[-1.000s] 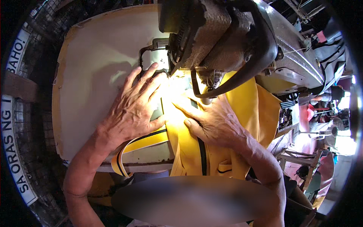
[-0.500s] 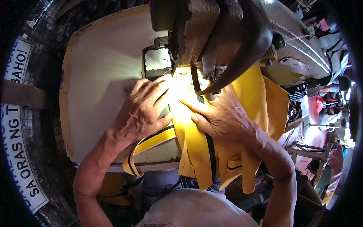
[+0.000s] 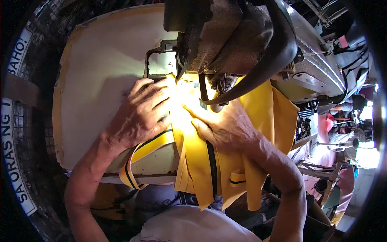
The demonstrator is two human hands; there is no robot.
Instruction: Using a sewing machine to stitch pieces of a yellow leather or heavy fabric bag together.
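Bright yellow fabric (image 3: 258,117), layered with black zipper tape (image 3: 211,165), runs under the head of a dark sewing machine (image 3: 225,44), where a lamp's glare washes out detail. My left hand (image 3: 141,115) rests beside the needle area with bent fingers closed on the fabric's left edge. My right hand (image 3: 225,125) is on the fabric right of the glare, thumb and forefinger pressing on it, fingertips partly lost in the light. A looped yellow strip with a black line (image 3: 152,147) hangs below my left hand over the front edge.
A pale work table (image 3: 96,56) with worn edges surrounds the machine's left side. The metal machine body (image 3: 318,64) stretches to the right. Beyond are a cluttered workshop, a standing fan (image 3: 348,143) and a wooden frame (image 3: 334,177). A mesh wall with printed banners (image 3: 18,161) stands at left.
My left hand's fingers, stretched out a second ago, are now bent at the fabric edge. My right hand stays in much the same place on the fabric; the view has shifted slightly.
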